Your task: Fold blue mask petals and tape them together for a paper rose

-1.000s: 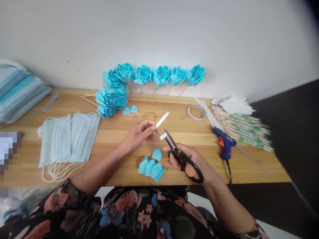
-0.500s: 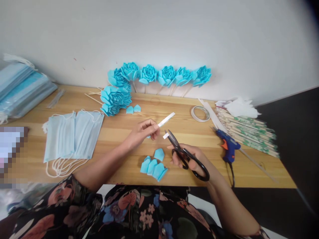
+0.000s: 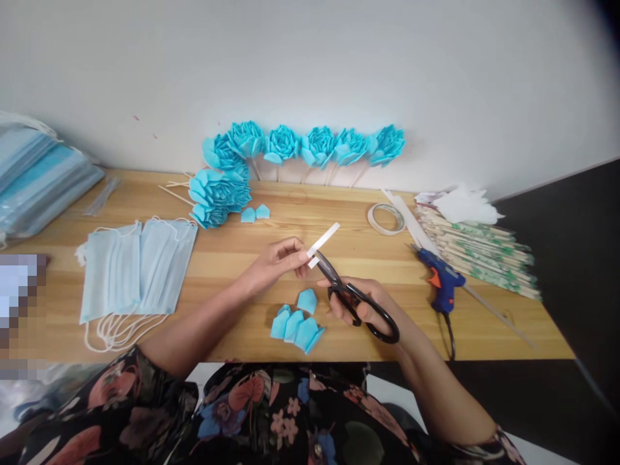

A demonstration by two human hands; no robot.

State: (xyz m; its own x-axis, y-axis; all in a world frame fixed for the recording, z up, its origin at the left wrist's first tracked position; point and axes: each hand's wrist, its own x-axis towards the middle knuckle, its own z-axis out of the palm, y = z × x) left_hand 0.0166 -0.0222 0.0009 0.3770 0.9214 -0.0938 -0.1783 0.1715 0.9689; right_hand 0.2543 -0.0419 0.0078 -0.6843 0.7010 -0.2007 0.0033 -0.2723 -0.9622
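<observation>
My left hand pinches a narrow white strip, which looks like tape, between thumb and fingers over the middle of the table. Through the handles of black-handled scissors go the fingers of my right hand. The blade tips are close to the left fingertips, with a short white piece at them. Whether the blades touch the longer strip, I cannot tell. Below the hands lie several blue petal-shaped pieces, with a single blue petal just above them.
Blue flowers on sticks line the wall. At left are face masks and packed masks. A tape roll, a blue glue gun and a bundle of wooden sticks lie at right on the wooden table.
The scissors, with the short white piece at their tips, have moved left and up to my left fingertips. The left hand still holds the strip, and the view has shifted slightly.
</observation>
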